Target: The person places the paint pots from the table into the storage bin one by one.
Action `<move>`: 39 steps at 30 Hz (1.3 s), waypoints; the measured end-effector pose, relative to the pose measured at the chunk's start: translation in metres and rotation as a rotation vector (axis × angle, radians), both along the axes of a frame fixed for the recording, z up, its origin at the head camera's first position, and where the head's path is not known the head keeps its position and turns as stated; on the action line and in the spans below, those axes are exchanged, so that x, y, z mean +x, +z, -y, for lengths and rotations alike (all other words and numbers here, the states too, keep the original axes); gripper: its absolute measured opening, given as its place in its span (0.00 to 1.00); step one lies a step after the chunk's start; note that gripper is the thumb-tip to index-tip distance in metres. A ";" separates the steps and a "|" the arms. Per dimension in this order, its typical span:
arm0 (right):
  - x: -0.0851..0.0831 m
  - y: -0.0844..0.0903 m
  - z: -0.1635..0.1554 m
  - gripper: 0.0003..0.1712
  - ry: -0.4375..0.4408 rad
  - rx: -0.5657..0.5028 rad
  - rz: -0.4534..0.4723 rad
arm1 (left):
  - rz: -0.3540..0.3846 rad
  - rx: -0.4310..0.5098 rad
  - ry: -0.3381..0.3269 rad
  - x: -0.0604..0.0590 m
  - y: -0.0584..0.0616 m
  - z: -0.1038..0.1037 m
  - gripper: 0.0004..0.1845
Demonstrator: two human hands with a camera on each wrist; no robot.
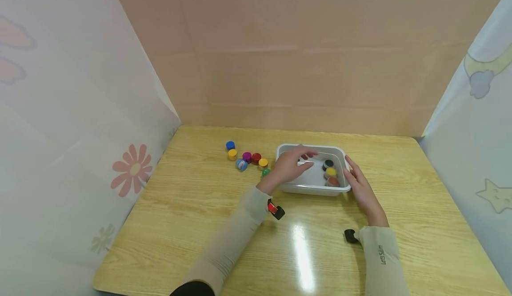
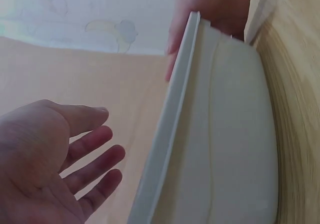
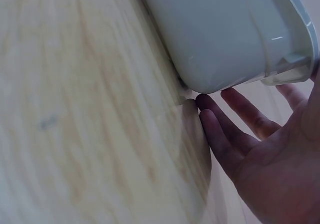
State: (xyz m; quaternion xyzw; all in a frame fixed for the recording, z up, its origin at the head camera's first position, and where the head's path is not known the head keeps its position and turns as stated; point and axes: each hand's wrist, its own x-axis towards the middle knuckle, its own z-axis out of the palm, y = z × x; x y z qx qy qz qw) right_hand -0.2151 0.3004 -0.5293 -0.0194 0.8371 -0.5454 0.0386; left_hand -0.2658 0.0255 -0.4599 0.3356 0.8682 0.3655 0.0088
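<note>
A white plastic tub (image 1: 314,190) stands on the wooden table (image 1: 192,225). Inside it lie a black pot (image 1: 328,164), a yellow pot (image 1: 330,172) and a red pot (image 1: 332,182). My left hand (image 1: 295,163) hovers over the tub's left half with its fingers spread and holds nothing; the left wrist view shows the open palm (image 2: 60,159) beside the tub's rim (image 2: 175,119). My right hand (image 1: 357,179) lies flat against the tub's right wall, its straight fingers (image 3: 225,129) touching the tub (image 3: 225,29) at a bottom corner.
Several small coloured pots sit left of the tub: blue (image 1: 230,145), yellow (image 1: 232,154), purple (image 1: 247,157), red (image 1: 256,158), light blue (image 1: 242,165), another yellow (image 1: 263,162) and green (image 1: 266,172). Curtain walls enclose the table on three sides.
</note>
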 end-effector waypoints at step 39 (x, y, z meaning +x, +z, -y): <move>-0.004 -0.007 -0.004 0.37 -0.009 -0.045 0.026 | 0.038 -0.310 0.061 0.008 -0.070 0.110 0.16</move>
